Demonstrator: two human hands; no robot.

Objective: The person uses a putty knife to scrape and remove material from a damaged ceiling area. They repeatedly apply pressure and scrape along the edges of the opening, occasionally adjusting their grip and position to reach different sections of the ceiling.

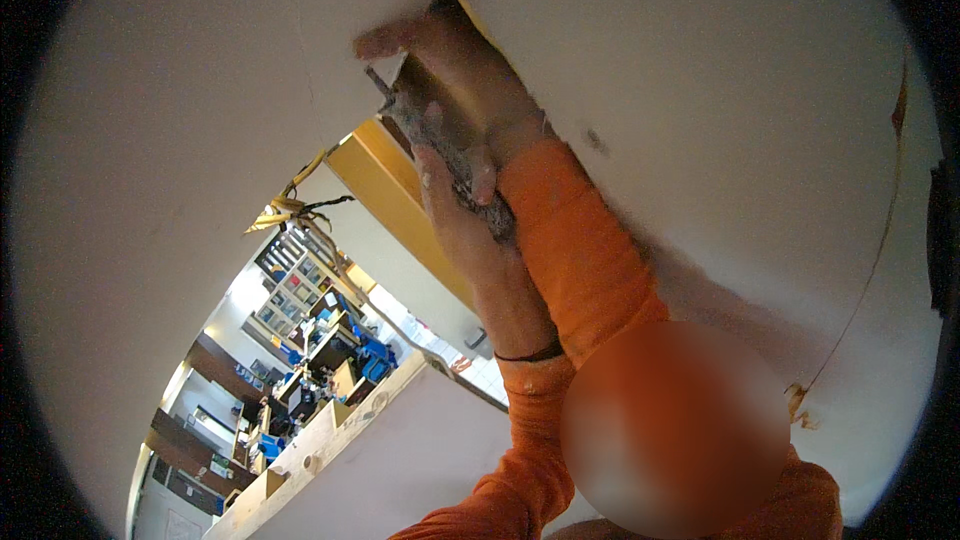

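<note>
Both arms, in orange sleeves, reach up to the seam where two pale plaster surfaces meet. My left hand point(462, 225) is closed around a long grey rough-crusted piece point(455, 155), its thumb on one side and fingers on the other. From the far end of that piece sticks a short dark rod point(379, 85). Higher up, my right hand point(455, 60) lies stretched out along the dark gap at the seam, fingers pointing left; it is somewhat blurred. The right palm side is partly hidden, and I cannot make out the kind of the grey piece.
A yellow-brown wooden board point(385, 195) runs beside my left hand. Frayed yellow and black strands point(300, 208) hang at the left. A thin wire point(872, 285) trails down the right surface. Beyond a wooden ledge point(330, 440) lies a room with desks, blue chairs and shelves.
</note>
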